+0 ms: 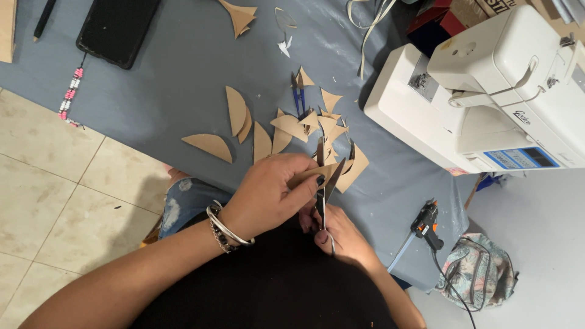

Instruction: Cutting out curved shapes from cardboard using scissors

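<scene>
Blue table (183,73), cardboard scraps (286,125), sewing machine (487,91)

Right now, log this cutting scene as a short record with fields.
left hand: left hand pinches a brown cardboard piece
right hand: right hand grips scissors, blades open around the cardboard piece
surface: blue-grey table
offcuts: cardboard scraps scattered ahead of the hands
small tool: blue thread snips among the scraps
right side: white sewing machine; glue gun at the table edge
far left: black phone with beaded strap
</scene>
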